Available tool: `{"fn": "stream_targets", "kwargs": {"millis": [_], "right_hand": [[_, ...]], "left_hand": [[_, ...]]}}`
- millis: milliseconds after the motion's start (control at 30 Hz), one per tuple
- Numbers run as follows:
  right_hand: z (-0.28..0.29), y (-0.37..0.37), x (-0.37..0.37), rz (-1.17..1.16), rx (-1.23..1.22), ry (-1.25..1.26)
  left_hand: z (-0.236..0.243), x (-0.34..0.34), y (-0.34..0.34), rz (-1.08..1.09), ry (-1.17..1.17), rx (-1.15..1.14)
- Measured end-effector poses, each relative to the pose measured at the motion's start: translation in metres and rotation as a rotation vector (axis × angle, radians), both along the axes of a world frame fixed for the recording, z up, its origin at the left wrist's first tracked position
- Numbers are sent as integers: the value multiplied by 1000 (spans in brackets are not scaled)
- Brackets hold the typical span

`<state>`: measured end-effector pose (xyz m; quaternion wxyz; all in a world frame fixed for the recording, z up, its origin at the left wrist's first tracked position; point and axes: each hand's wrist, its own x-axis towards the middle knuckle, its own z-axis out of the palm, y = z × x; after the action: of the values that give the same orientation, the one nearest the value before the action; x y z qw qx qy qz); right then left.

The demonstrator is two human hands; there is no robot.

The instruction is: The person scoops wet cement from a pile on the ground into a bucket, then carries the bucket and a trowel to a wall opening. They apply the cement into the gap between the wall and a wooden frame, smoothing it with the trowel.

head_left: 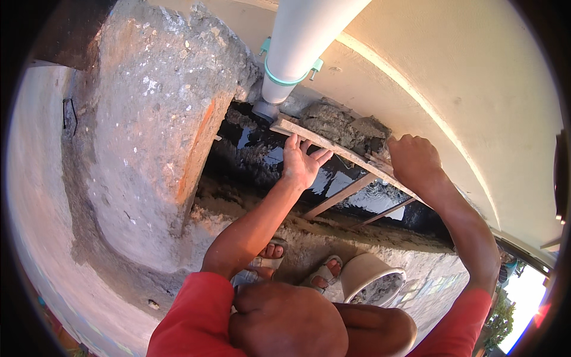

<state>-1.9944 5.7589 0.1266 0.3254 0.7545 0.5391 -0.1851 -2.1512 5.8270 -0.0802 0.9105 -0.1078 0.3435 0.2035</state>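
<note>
My left hand [300, 163] is spread open, fingers apart, its fingertips pressing on a long wooden plank [326, 143] that spans a dark, wet drain channel [256, 152]. A lump of grey mortar [342, 122] sits on the plank against the cream wall [452, 83]. My right hand [413, 160] is curled into a fist at the plank's edge, just right of the mortar. Whether anything is inside the fist is hidden.
A white pipe [300, 35] with a green clamp [286, 79] runs down into the channel. A rough concrete slab [148, 125] stands to the left. Wooden struts [339, 196] brace the plank. Below are my sandalled feet [270, 256] and a pale bucket [372, 276] holding mortar.
</note>
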Motion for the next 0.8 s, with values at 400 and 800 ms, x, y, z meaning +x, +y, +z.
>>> {"fn": "stream_targets", "kwargs": {"millis": [400, 800], "right_hand": [[5, -7, -12, 47, 165, -19], [-14, -10, -6, 26, -11, 5]], "left_hand": [[-1, -3, 1, 23, 23, 7], [0, 6, -3, 6, -26, -29]]}}
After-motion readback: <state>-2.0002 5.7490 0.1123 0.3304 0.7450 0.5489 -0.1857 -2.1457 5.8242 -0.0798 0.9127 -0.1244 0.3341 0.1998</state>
